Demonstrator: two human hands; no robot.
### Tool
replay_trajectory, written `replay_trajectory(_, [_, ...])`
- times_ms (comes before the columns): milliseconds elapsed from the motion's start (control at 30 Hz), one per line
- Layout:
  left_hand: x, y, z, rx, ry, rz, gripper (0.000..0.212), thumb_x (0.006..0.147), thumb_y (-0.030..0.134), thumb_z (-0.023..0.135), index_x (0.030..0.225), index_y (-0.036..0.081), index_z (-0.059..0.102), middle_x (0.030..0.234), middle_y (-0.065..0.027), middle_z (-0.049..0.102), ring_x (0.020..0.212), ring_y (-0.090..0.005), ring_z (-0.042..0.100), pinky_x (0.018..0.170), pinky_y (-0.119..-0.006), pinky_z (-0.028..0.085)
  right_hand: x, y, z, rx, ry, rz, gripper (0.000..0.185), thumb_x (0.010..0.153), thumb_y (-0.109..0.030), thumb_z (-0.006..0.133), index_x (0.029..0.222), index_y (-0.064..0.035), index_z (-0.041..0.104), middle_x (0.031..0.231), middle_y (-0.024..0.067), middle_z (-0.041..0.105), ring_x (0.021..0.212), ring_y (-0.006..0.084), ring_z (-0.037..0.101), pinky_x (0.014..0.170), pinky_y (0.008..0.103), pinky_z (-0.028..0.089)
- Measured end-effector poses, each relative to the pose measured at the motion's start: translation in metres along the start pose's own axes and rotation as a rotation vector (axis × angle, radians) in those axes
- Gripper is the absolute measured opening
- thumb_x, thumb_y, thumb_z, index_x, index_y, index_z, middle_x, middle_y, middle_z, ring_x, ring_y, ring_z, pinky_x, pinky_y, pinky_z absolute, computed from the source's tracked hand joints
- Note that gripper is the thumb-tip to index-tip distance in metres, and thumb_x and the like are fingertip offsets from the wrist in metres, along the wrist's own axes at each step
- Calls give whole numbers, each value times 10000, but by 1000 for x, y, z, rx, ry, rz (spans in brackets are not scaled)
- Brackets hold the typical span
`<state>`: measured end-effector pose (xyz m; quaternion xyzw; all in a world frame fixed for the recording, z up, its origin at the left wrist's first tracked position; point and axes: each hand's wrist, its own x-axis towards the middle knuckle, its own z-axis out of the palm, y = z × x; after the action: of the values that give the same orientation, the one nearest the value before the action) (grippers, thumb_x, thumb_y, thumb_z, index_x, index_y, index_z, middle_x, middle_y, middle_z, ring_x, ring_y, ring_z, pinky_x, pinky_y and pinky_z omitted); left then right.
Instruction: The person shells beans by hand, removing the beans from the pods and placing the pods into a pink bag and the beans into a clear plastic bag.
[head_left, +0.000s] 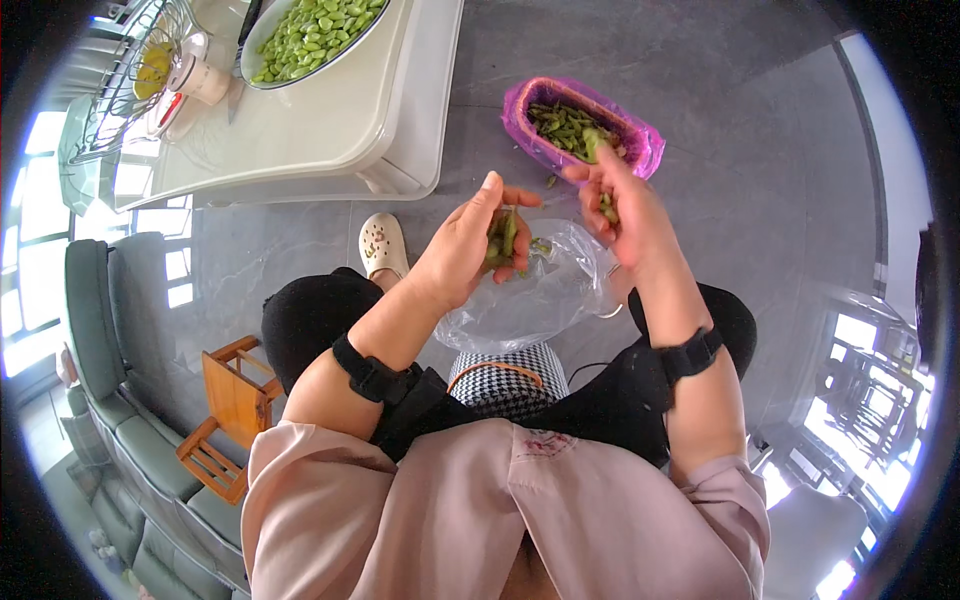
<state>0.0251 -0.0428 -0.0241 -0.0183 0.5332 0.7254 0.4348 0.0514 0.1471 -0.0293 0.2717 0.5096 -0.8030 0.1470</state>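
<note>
My left hand is closed loosely around several green bean pods. Some green pieces are tucked in the curled fingers of my right hand. Just past that hand's extended finger and thumb is a blurred pale green pod; whether it is held or falling I cannot tell. Beyond it, on the floor, stands an oblong bin lined with a purple plastic bag, with green pods or husks inside. Between my knees, below both hands, lies a clear plastic bag with a few green bits in it.
At upper left a cream table carries a white bowl of shelled green beans, a cup and a wire basket. A wooden stool and a grey-green sofa are on the left. A houndstooth-patterned seat is under me.
</note>
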Motion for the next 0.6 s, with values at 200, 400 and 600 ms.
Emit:
replay_trajectory(200, [-2,-4,-2,20,-34,21,603,892,529,218,1210,37,364,649,-43,492,559,-128,490,421,-233,341,-7,11,12,-178,-78,-2,318,788,-341,589,837,-27,603,552,-26,458,432,41,369,385,180,240])
replay_trajectory(400, [-3,-8,1,153,-20,57,556,910,479,233,1236,44,344,724,-55,526,590,-113,504,440,-228,368,-12,31,25,-463,-158,-408,164,750,-183,619,812,-32,608,607,-20,527,508,25,421,437,183,303])
replay_trajectory(600, [-3,-6,-2,85,-85,24,375,920,336,351,1100,23,452,738,-52,535,593,-109,503,438,-222,368,-19,9,21,-64,-221,-26,89,750,-115,576,797,-40,573,600,-5,514,478,42,410,406,179,288])
